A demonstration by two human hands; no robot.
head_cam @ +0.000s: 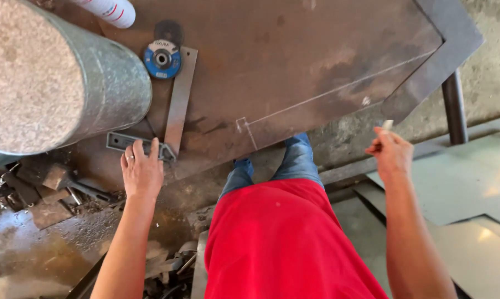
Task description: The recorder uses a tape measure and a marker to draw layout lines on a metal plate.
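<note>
Rusty steel table (316, 50), square's (175, 105) blade upright under left hand (142, 169)

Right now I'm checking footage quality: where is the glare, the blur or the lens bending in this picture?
Head view: sunlight glares on the pale metal sheets at lower right; the rusty brown steel plate lies in even shade, its chalk line sharp; the galvanised steel cylinder bulges with wide-angle distortion; the right hand and its small white piece look slightly soft.
</note>
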